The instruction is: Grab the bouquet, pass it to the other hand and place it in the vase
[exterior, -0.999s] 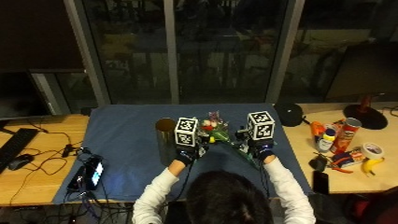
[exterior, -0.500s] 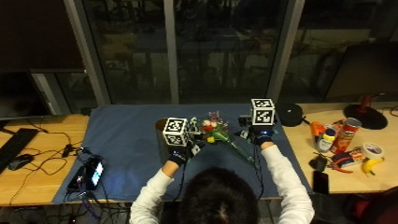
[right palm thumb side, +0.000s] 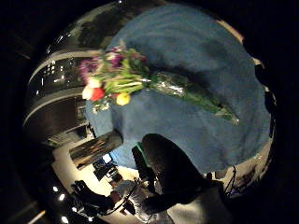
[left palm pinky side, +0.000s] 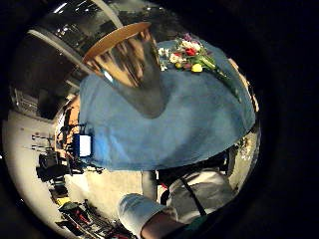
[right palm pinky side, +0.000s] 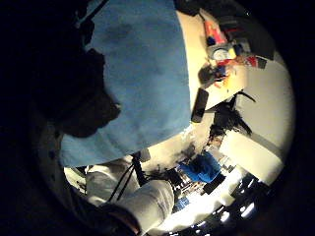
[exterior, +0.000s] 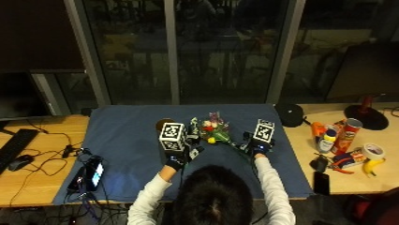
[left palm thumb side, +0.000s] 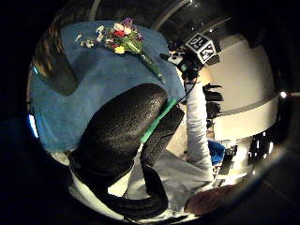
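Note:
The bouquet (exterior: 214, 129) of red, yellow, white and purple flowers lies flat on the blue cloth (exterior: 124, 136), with its wrapped stems pointing toward the person's right. It also shows in the palm views, untouched, as the bouquet (right palm thumb side: 121, 79) (left palm pinky side: 192, 52) (left palm thumb side: 119, 40). A brownish metal vase (exterior: 163, 124) (left palm pinky side: 132, 69) stands upright just left of the flowers, partly hidden in the outside view. My left hand (exterior: 176, 162) hovers near the vase on the person's side and holds nothing. My right hand (exterior: 257, 151) hovers beside the stem ends, also holding nothing. Relaxed fingers (left palm thumb side: 122, 136) (right palm thumb side: 170, 170) show in both thumb views.
A phone (exterior: 93, 171) with cables lies at the cloth's left edge, and a keyboard and mouse (exterior: 18, 161) sit further left. On the right of the wooden table are cans (exterior: 343, 136), tape, a banana (exterior: 373, 165), a dark phone (exterior: 321, 183) and a black round object (exterior: 289, 114).
The left hand has drifted a little left, toward the vase. The right hand rose away from the person, then came back beside the stems. The bouquet has stayed on the cloth.

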